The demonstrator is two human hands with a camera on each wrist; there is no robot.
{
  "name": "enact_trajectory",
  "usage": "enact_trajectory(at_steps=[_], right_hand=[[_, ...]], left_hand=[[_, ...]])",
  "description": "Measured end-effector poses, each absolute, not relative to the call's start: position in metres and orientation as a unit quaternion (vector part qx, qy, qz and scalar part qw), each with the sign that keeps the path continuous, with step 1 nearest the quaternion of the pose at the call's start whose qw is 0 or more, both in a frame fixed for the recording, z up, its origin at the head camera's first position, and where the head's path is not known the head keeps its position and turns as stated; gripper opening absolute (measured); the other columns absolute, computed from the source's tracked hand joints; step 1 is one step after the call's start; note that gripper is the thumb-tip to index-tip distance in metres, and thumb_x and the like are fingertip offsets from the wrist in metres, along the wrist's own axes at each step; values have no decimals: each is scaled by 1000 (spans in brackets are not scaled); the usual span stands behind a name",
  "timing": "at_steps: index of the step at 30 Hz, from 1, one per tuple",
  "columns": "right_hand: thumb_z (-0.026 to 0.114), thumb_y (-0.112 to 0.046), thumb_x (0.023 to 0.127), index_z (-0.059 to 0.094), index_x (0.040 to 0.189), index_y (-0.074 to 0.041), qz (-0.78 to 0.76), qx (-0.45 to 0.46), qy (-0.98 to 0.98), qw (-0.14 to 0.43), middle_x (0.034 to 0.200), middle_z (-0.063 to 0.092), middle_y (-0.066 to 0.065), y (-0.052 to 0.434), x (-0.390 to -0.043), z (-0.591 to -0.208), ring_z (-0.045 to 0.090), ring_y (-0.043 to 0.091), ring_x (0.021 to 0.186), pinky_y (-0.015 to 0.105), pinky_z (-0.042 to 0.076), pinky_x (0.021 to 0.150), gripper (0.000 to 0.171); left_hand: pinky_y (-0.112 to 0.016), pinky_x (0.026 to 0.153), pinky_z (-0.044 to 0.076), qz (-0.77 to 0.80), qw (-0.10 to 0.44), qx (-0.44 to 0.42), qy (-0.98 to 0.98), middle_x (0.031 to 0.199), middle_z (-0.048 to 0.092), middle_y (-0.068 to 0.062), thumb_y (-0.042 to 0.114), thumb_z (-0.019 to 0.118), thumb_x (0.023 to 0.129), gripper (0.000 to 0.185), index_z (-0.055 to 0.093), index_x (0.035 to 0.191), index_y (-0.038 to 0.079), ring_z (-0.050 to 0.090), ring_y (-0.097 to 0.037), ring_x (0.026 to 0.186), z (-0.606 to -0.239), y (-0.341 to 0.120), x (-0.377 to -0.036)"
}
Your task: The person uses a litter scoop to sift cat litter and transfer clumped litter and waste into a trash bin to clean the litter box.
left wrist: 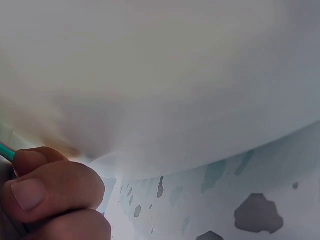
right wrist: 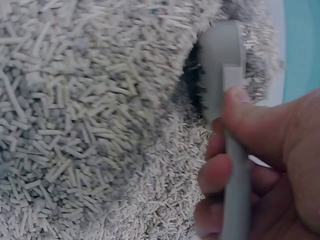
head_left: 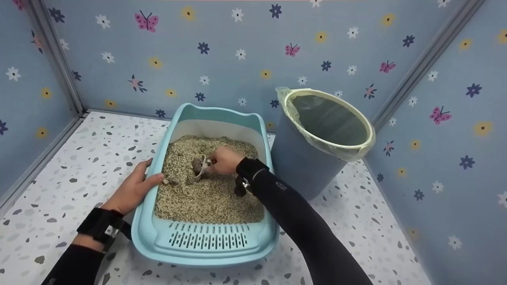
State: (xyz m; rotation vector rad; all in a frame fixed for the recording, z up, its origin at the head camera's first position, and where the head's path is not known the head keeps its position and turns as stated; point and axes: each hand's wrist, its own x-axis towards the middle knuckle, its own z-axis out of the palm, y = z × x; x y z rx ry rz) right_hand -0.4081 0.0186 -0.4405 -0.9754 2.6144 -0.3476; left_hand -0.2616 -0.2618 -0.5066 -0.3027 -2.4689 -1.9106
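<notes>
A light blue litter box [head_left: 206,255] filled with pellet litter [head_left: 210,204] stands on the floor. My left hand [head_left: 132,190] grips its left rim, thumb on top; in the left wrist view the curled fingers [left wrist: 57,192] are beneath the teal edge. My right hand [head_left: 225,160] reaches into the box and holds a pale litter scoop [right wrist: 222,47] by its handle, with fingers and thumb wrapped round it. The scoop's head sits down in the litter, partly hidden. A darker clump [head_left: 197,164] lies at the scoop in the head view.
Right behind the box stands a blue-grey trash bin [head_left: 309,166] with a cream rim and a translucent bag folded over it. Patterned wall panels [head_left: 237,63] enclose the back and both sides. The floor [head_left: 356,221] is white with grey speckles.
</notes>
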Motion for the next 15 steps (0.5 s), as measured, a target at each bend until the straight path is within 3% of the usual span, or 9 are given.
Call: enact_trajectory(at_steps=[4, 6, 9, 10, 12, 15], right_hand=[[71, -32, 113, 56, 84, -14, -73, -324, 930, 155, 73, 38, -2, 14, -405, -443, 36, 15, 65, 30, 30, 67, 37], [66, -34, 115, 61, 91, -13, -43, -313, 935, 158, 76, 42, 0, 11, -402, -444, 38, 16, 68, 31, 32, 70, 32], [59, -34, 118, 73, 121, -10, -23, -298, 938, 172, 91, 60, 4, 7, -397, -445, 47, 17, 77, 32, 36, 75, 28], [58, -34, 118, 72, 134, -9, -22, -296, 939, 175, 100, 66, 5, 7, -395, -444, 50, 17, 80, 33, 38, 76, 33], [55, -33, 120, 68, 145, -8, -30, -293, 937, 186, 113, 70, 10, 6, -393, -444, 52, 18, 86, 33, 38, 78, 38], [55, -33, 120, 68, 140, -8, -57, -290, 935, 198, 113, 69, 9, 7, -391, -443, 52, 18, 88, 33, 37, 78, 34]], left_hand=[[-29, 94, 61, -607, 6, -96, -789, 154, 49, -36, 31, 56, 116, 78, 17, 175, -3, 69, -44, 122, -505, -262, -262], [-29, 93, 62, -606, 6, -94, -789, 154, 50, -37, 32, 56, 116, 78, 17, 175, -3, 69, -44, 121, -505, -262, -262], [-30, 93, 62, -608, 4, -91, -789, 154, 50, -37, 33, 56, 116, 78, 17, 175, -2, 69, -44, 121, -505, -261, -261], [-30, 93, 62, -609, 3, -91, -788, 155, 49, -37, 33, 56, 116, 79, 17, 175, -2, 69, -45, 122, -505, -261, -261], [-29, 95, 61, -609, 0, -92, -788, 157, 47, -37, 33, 55, 117, 78, 16, 175, -2, 68, -45, 124, -505, -261, -260], [-29, 95, 61, -608, -2, -93, -788, 157, 48, -37, 33, 55, 117, 78, 16, 175, -2, 68, -45, 124, -505, -262, -260]])
